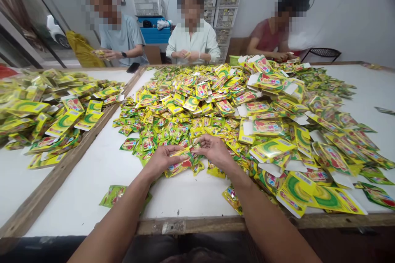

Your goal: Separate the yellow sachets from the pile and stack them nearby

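My left hand [165,160] is closed on a small yellow candy box [179,167] with green and red print, held low over the white tabletop. At the box's right end, my right hand [212,152] has its thumb and fingers pinched together; what lies between them is too small to make out. Just beyond both hands spreads a pile of small green and yellow packets [160,133]. Some loose green packets [114,195] lie by my left forearm. Under my right forearm is a yellow packet [232,199].
Open, unfilled-looking yellow boxes [268,127] are heaped on the right. Beyond a wooden strip [83,141], more boxes [70,111] are piled on the left. Three people sit across the table, handling small items. A phone [133,68] lies at the far edge. Crates [226,16] stand behind.
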Demonstrator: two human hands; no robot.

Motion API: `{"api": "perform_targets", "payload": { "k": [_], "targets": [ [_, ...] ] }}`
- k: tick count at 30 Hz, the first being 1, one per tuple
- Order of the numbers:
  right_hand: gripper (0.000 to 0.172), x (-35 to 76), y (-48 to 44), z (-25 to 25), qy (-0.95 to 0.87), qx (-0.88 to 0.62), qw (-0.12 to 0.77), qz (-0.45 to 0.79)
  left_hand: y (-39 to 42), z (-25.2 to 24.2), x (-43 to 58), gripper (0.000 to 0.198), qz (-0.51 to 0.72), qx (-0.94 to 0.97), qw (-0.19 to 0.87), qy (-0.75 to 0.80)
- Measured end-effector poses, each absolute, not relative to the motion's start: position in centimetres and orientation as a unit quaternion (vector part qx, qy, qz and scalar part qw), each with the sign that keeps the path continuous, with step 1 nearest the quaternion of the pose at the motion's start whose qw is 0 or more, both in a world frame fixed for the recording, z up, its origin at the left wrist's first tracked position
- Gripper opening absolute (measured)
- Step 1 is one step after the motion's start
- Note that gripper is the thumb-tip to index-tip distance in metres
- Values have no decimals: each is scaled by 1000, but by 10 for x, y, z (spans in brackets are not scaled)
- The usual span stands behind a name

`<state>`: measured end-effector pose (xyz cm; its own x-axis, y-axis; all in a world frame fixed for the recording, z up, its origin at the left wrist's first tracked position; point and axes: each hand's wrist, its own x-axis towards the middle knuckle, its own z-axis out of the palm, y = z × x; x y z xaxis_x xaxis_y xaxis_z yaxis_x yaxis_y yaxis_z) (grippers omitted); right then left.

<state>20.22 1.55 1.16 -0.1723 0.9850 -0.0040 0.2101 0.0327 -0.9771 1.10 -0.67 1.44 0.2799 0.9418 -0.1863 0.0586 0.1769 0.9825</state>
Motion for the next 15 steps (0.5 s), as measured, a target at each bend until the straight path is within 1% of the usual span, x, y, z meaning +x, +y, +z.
{"api": "perform_targets", "payload": {
  "k": [3, 7, 9, 12, 15],
  "targets": [
    [23, 195, 14, 12, -577, -504, 409, 496, -7, 15, 13, 39, 364, 527, 600, 479],
    [30, 193, 13, 12, -562, -478, 443, 509, -6, 14, 14, 39, 384, 475, 636, 472],
    [25, 193, 12, 12, -567, -479, 455, 492, -6, 13, 13, 39, 392, 454, 650, 467],
    [15, 191, 8, 14, -606, -485, 430, 462, -6, 12, 13, 40, 402, 444, 659, 455],
    [16, 188, 2, 17, -633, -481, 392, 463, -6, 11, 15, 38, 416, 432, 663, 448]
  ]
}}
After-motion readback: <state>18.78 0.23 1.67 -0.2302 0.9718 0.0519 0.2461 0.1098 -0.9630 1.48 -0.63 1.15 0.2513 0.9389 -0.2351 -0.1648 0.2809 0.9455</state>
